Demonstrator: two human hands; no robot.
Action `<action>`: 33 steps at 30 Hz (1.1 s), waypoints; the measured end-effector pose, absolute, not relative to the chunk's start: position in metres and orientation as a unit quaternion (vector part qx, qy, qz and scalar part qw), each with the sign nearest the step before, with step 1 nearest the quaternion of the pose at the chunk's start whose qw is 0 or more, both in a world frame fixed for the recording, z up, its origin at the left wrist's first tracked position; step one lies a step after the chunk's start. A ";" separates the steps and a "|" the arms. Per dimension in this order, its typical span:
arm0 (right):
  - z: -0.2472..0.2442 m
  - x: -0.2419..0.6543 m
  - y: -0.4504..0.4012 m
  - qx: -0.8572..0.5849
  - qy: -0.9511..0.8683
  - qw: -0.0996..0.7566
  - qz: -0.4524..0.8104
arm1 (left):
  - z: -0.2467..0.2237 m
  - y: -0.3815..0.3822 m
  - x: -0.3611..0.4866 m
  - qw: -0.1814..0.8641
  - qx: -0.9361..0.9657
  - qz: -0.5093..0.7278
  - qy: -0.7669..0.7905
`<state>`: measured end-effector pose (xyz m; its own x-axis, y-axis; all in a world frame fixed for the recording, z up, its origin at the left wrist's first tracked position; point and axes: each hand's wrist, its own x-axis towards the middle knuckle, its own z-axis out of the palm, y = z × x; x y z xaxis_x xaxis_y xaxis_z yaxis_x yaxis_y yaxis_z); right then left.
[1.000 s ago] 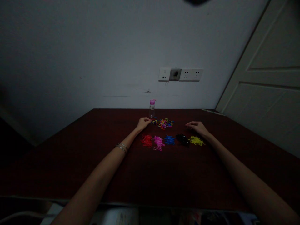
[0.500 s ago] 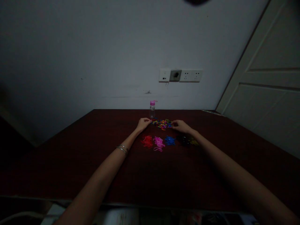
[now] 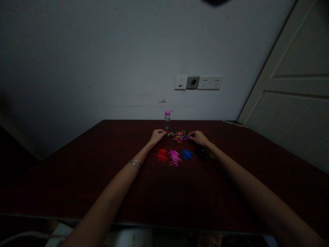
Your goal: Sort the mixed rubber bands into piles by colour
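Left hand (image 3: 157, 136): fingers drawn together at the left edge of the mixed pile (image 3: 179, 136), thumb and fingertips nearly meeting; whether anything is pinched between them cannot be told; bracelets (image 3: 135, 163) at the wrist. Right hand (image 3: 198, 138): fingertips at the right edge of the same pile, thumb and fingers narrowed together; a held piece, if any, too small to tell. Mixed pile: small strands in yellow, blue, pink, black and other colours, lying on the dark red bench (image 3: 164, 192) between the two hands. Single-colour heaps, in a row nearer the wearer, left to right: red heap (image 3: 161, 155); pink heap (image 3: 174, 157), one loop at its near end; blue heap (image 3: 186, 154); black heap (image 3: 203, 154), dim; yellow heap (image 3: 212, 156), mostly hidden by the right forearm. Bottle (image 3: 167, 120): clear, pink-capped, upright, just behind the pile's left part; wall sockets (image 3: 210, 83) above the bench, on a pale wall (image 3: 138, 58); panelled door (image 3: 295, 82) at the right.
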<state>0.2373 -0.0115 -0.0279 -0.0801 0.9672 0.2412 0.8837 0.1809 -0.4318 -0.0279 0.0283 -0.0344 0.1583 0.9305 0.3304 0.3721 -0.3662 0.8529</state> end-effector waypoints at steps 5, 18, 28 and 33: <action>-0.018 0.239 -0.018 -0.595 -0.732 0.309 0.119 | -0.034 0.028 -0.028 0.304 0.700 0.448 0.466; 0.006 0.230 -0.077 -0.475 -0.797 0.246 0.282 | -0.029 0.023 -0.027 0.306 0.697 0.444 0.473; 0.009 0.220 -0.092 -0.481 -0.809 0.170 0.291 | -0.039 0.030 -0.027 0.238 0.752 0.398 0.468; 0.013 0.222 -0.091 -0.482 -0.814 0.193 0.261 | -0.032 0.019 -0.023 0.123 0.821 0.275 0.485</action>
